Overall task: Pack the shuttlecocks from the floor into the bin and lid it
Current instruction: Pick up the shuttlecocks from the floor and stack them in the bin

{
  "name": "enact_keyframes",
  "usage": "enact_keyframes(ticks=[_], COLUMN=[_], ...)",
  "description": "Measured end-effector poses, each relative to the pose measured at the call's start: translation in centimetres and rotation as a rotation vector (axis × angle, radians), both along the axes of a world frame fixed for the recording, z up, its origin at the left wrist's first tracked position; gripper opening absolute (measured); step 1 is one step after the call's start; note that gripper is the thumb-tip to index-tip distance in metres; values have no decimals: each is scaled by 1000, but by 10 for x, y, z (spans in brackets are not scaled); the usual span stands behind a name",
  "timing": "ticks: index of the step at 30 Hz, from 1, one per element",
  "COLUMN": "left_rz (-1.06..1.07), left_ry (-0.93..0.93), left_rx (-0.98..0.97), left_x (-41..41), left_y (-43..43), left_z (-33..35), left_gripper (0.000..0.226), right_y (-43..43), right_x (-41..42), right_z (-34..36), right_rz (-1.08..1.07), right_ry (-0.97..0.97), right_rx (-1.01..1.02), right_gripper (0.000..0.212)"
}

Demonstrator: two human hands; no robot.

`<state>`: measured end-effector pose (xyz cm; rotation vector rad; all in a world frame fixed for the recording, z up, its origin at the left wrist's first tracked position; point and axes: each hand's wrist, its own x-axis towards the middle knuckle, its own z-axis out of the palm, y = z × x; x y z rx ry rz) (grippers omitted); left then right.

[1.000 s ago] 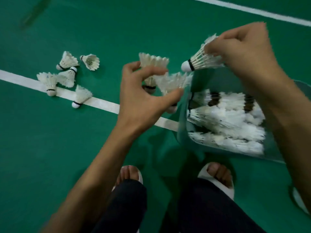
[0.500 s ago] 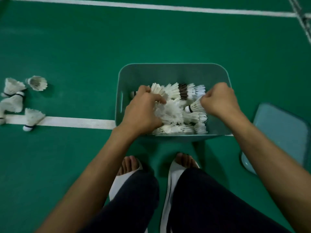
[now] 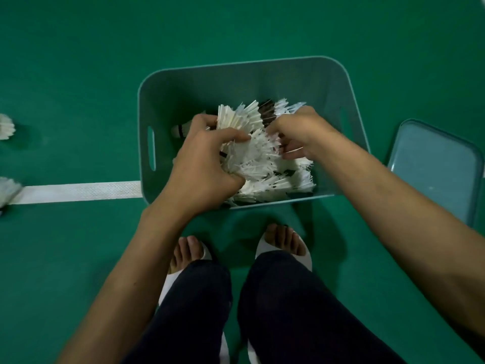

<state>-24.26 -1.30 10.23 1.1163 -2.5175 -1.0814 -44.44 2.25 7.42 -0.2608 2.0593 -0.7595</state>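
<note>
The left hand (image 3: 207, 166) is inside the bin (image 3: 246, 74), fingers curled around a bunch of white shuttlecocks (image 3: 249, 158), thumb pressed on the feathers from above. The right hand (image 3: 299, 132) is also in the bin, on its right half, fingers bent down into the feathers; whether it actually grips one or only presses on the pile cannot be told. Between and under the two hands the pile of shuttlecocks fills the near part of the bin, feathers pointing many ways, and one cork base with a dark band (image 3: 179, 130) pokes out just left of the left hand.

The bin is a teal, open-topped tub with slot handles in its short walls, standing on the green floor (image 3: 78, 61). A white line (image 3: 76, 191) runs up to the bin's left wall. Well left of the bin, at the frame's edge, two loose shuttlecocks (image 3: 6, 126) lie on the floor, one of them on the line. The lid (image 3: 433, 169) lies flat just right of the bin. Near the bin's front wall are the person's feet in white sandals (image 3: 283, 245) and dark trousers (image 3: 262, 311).
</note>
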Motion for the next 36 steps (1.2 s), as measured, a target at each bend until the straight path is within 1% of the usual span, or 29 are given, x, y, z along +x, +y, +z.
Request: enact_keyframes(ticks=[1, 2, 3, 4, 5, 7, 8, 10, 11, 13, 15, 16, 17, 19, 20, 21, 24, 26, 27, 29, 31, 34, 36], left_rz=[-9, -7, 4, 24, 46, 72, 79, 90, 90, 64, 36, 38, 53, 101, 119, 135, 168, 154, 137, 95, 72, 68, 66], left_ry=[17, 31, 43, 54, 64, 86, 98, 129, 142, 159, 155, 146, 130, 83, 65, 42, -36, -64, -84, -142, -173, -158, -148], left_rx=[14, 27, 39, 50, 60, 77, 87, 124, 142, 165, 179, 177, 152, 35, -1, -10, -19, -46, -52, -44, -29, 2, -9], left_x=[-3, -6, -9, -12, -16, -22, -25, -31, -34, -38, -37, -35, -32, -27, -25, -23, -19, -16, -14, -13, -12, -13, -16], left_y=[-1, -1, -2, -2, -2, -1, 0, 2, 3, 6, 5, 3, 1, -4, -6, -6, -10, -13, -14, -14, -14, -13, -13], left_z=[0, -1, -2, -2, -2, -1, 0, 3, 5, 9, 9, 8, 7, 5, 5, 5, -2, -8, -9, -11, -13, -16, -16], left_gripper=[64, 66, 68, 70, 72, 75, 74, 69, 65, 63, 64, 61, 55, 31, 21, 21, 34, 38, 40, 44, 50, 53, 55], right_y=[6, 12, 21, 31, 41, 64, 73, 85, 87, 85, 82, 81, 81, 77, 73, 66, 43, 30, 25, 17, 12, 7, 4], right_x=[-4, -8, -10, -8, -4, 8, 13, 21, 22, 22, 18, 16, 14, 10, 11, 11, 15, 14, 12, 9, 5, -3, -8], right_z=[6, 12, 22, 33, 47, 69, 73, 74, 70, 67, 66, 66, 68, 68, 67, 65, 55, 45, 38, 27, 19, 13, 11], right_rz=[22, 43, 67, 99, 157, 365, 501, 743, 814, 887, 878, 803, 682, 487, 469, 482, 542, 551, 530, 453, 357, 183, 134], right_ry=[71, 193, 328, 425, 465, 479, 524, 712, 810, 931, 1055, 1113, 1139, 1097, 1076, 1057, 926, 759, 659, 434, 278, 97, 48], right_rx=[-14, -39, -87, -165, -267, -416, -430, -402, -372, -306, -191, -132, -80, 41, 117, 184, 284, 302, 280, 230, 182, 129, 112], right_gripper=[23, 24, 20, 14, 12, 27, 36, 43, 40, 27, 21, 20, 21, 24, 26, 26, 19, 13, 14, 17, 8, 21, 22])
